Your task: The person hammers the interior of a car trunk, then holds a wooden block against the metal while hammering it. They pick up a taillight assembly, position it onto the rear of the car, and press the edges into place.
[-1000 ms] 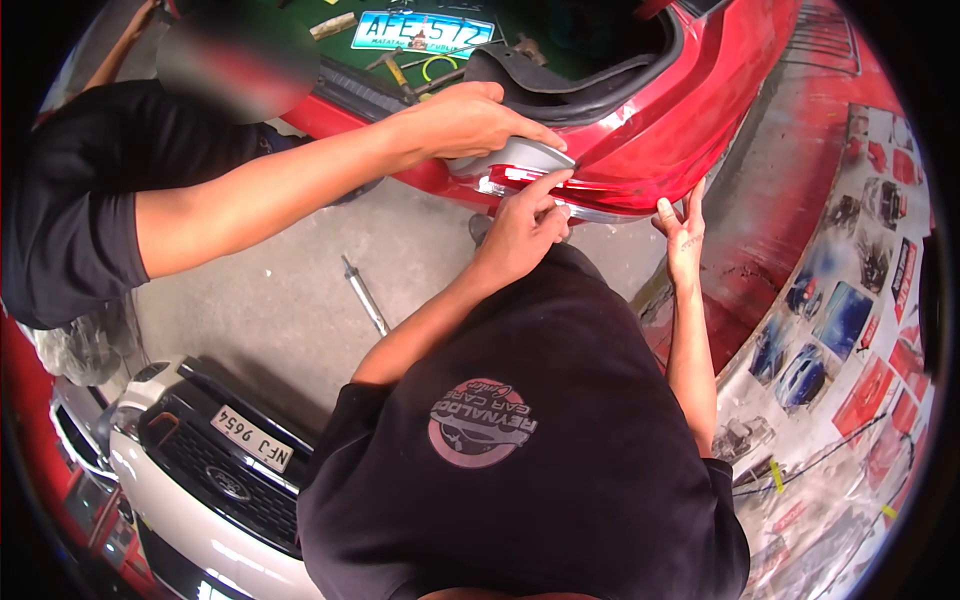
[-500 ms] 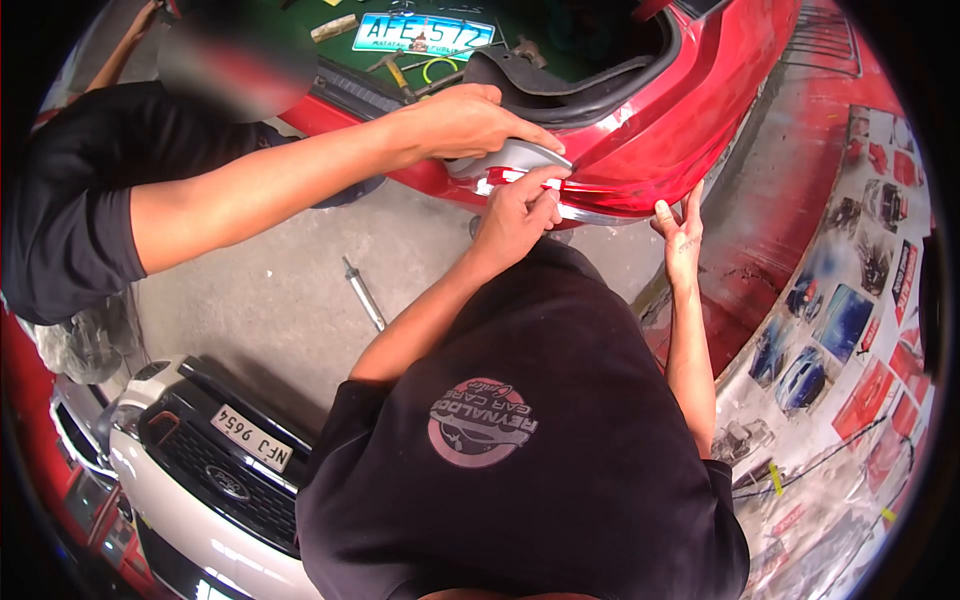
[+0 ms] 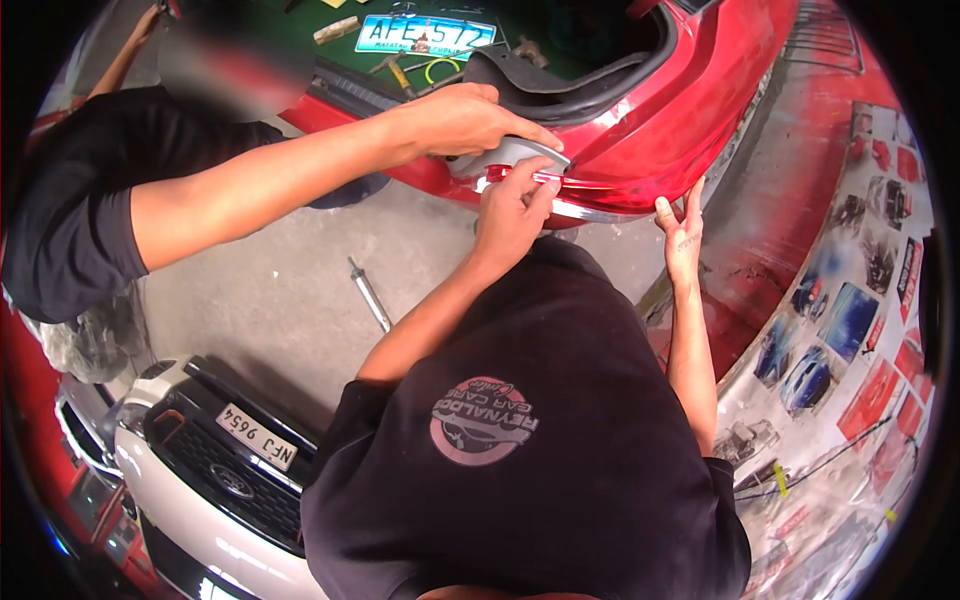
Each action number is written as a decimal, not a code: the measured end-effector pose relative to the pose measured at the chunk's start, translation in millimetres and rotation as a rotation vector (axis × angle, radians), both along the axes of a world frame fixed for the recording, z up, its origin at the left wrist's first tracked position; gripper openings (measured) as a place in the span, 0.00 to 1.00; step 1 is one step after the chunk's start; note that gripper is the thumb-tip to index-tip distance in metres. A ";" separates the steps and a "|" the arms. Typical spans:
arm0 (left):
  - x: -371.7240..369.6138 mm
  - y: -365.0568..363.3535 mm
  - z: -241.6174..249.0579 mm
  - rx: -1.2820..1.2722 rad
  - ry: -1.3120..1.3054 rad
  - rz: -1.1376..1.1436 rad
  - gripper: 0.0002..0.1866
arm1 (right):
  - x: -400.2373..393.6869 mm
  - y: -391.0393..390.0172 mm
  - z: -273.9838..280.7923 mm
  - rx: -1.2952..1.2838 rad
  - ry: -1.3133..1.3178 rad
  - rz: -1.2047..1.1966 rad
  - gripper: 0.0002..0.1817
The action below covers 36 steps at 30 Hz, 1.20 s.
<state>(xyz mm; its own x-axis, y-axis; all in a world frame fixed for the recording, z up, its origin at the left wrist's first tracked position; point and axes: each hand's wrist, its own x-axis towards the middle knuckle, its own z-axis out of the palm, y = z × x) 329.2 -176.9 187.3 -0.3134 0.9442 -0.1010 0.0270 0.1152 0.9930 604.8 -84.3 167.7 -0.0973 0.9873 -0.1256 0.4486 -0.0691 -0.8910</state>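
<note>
A red tail light (image 3: 615,197) with a grey housing (image 3: 512,152) sits at the rear corner of a red car (image 3: 640,120). My left hand (image 3: 512,213) is closed at the left end of the light, fingers bent and thumb against its edge. On the right, my right hand (image 3: 683,240) touches the lower edge near the light's other end, thumb and fingers spread apart. Another person's hand (image 3: 465,120) reaches in from the left, its index finger stretched along the top of the grey housing. Their arm (image 3: 270,195) crosses above the floor.
The open trunk holds a licence plate (image 3: 427,37), a hammer (image 3: 400,72) and other tools. A metal rod (image 3: 370,295) lies on the concrete floor. Behind it stands a white car (image 3: 210,500). A printed tarpaulin (image 3: 835,330) covers the right side.
My left hand has shifted slightly left and up along the light, its fingers now reaching higher. My right hand and the other person's hand have stayed almost in place.
</note>
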 end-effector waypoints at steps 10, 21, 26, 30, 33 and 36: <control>1.0 4.6 -4.1 -0.008 0.186 0.004 0.18 | -6.0 -2.5 12.6 -0.050 0.056 -0.012 0.56; 5.6 -6.3 -2.7 -0.005 0.043 0.010 0.19 | -3.5 -2.2 11.1 -0.058 0.092 0.011 0.57; 5.6 -15.9 8.6 0.102 0.200 0.076 0.15 | -2.4 -3.2 7.6 -0.069 0.098 -0.002 0.57; -2.1 -8.9 1.8 0.127 0.299 0.092 0.13 | -2.9 -3.4 9.2 -0.077 0.089 -0.009 0.56; -7.1 2.1 -3.0 0.084 0.403 0.088 0.11 | -1.4 -2.8 8.3 -0.075 0.067 -0.005 0.56; -10.1 7.1 -4.2 0.007 0.340 0.070 0.09 | -3.4 -3.9 8.8 -0.055 0.103 -0.013 0.56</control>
